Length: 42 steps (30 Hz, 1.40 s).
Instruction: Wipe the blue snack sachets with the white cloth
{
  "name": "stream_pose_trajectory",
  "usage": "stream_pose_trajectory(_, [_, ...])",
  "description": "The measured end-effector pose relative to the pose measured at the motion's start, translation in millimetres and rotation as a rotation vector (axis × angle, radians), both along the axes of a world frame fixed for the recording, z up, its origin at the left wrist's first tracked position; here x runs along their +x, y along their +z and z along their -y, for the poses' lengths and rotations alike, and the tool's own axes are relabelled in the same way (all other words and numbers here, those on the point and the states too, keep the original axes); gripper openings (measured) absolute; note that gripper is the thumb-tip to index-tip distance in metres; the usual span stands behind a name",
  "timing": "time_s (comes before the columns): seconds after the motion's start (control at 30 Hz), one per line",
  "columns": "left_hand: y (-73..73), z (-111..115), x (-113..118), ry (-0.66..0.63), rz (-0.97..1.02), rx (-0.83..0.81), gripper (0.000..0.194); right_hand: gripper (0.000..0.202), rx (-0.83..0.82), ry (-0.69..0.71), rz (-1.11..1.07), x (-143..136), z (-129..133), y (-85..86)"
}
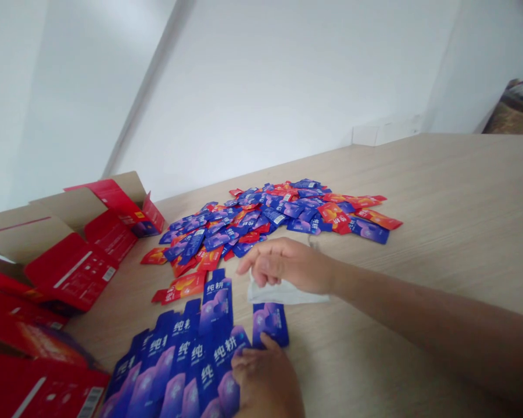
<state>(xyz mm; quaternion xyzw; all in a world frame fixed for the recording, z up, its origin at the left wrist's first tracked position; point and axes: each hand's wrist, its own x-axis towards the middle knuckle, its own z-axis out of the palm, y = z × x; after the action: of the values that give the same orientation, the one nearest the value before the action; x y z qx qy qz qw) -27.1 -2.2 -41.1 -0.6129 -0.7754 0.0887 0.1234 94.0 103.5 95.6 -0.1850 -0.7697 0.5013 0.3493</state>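
Observation:
My left hand (268, 380) is low in the middle with its fingers spread. One digit touches the bottom edge of a single purple sachet (270, 319), and others rest against the overlapping purple sachets (185, 351) laid out beside it. Above them, my right hand (287, 264) reaches in from the right, index finger stretched forward and the others partly curled. Nothing shows in it. Under that hand lies a flat white piece of soft material (287, 295), partly covered. Just beyond is a loose heap of purple and orange-red sachets (261, 215).
Several red cartons with flaps up stand along the left, including one carton (78, 273) with a barcode on its flap. An orange sachet (185, 286) lies between heap and rows. A white wall (287, 87) rises behind the wooden table (440, 232).

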Motion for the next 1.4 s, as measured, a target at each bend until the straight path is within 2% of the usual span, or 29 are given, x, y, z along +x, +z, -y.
stream_pose_trajectory(0.03, [3.4, -9, 4, 0.033, -0.054, -0.03, 0.032, 0.037, 0.057, -0.151, 0.081, -1, -12, -11.9])
stream_pose_trajectory(0.1, [10.7, -17, 9, 0.065, -0.154, -0.085, 0.033, 0.027, 0.192, -0.356, 0.302, -4, -29, -35.0])
stream_pose_trajectory(0.17, [17.5, -16, 12, 0.042, -0.203, -0.112, 0.042, 0.026, 0.35, -0.478, 0.482, -6, -36, -52.3])
stream_pose_trajectory(0.2, [19.9, -13, 12, 0.035, -0.214, -0.121, 0.044, 0.031, 0.436, -0.484, 0.558, -7, -35, -57.9])
stream_pose_trajectory(0.27, [21.6, -9, 13, 0.023, -0.258, -0.131, 0.047, 0.045, 0.557, -0.418, 0.697, -8, -32, -63.9])
stream_pose_trajectory(0.33, [19.2, -7, 13, 0.019, -0.308, -0.102, 0.048, 0.056, 0.607, -0.308, 0.804, -8, -28, -65.6])
stream_pose_trajectory(0.4, [14.8, -6, 12, 0.01, -0.346, -0.069, 0.048, 0.051, 0.635, -0.247, 0.85, -8, -26, -66.2])
stream_pose_trajectory(0.53, [8.9, -7, 14, 0.015, -0.371, -0.026, 0.047, 0.026, 0.691, -0.267, 0.845, -12, -23, -68.9])
stream_pose_trajectory(0.73, [7.8, -6, 18, 0.046, -0.354, 0.049, 0.046, 0.026, 0.785, -0.095, 0.754, -17, -22, -75.1])
stream_pose_trajectory(0.9, [10.0, -5, 15, 0.032, -0.265, 0.031, 0.046, 0.023, 0.74, -0.229, 0.787, -13, -29, -78.4])
stream_pose_trajectory(1.03, [14.0, -4, 13, -0.003, -0.188, -0.022, 0.044, 0.023, 0.763, -0.174, 0.76, -13, -26, -78.6])
stream_pose_trajectory(1.1, [15.4, -3, 14, -0.004, -0.218, -0.035, 0.044, 0.024, 0.76, -0.146, 0.747, -15, -26, -79.4])
stream_pose_trajectory(1.27, [16.4, -1, 21, 0.007, -0.351, -0.019, 0.045, 0.023, 0.719, -0.212, 0.751, -15, -30, -81.7])
stream_pose_trajectory(1.4, [16.5, 2, 25, 0.02, -0.493, 0.052, 0.043, 0.026, 0.748, -0.153, 0.721, -14, -23, -78.7])
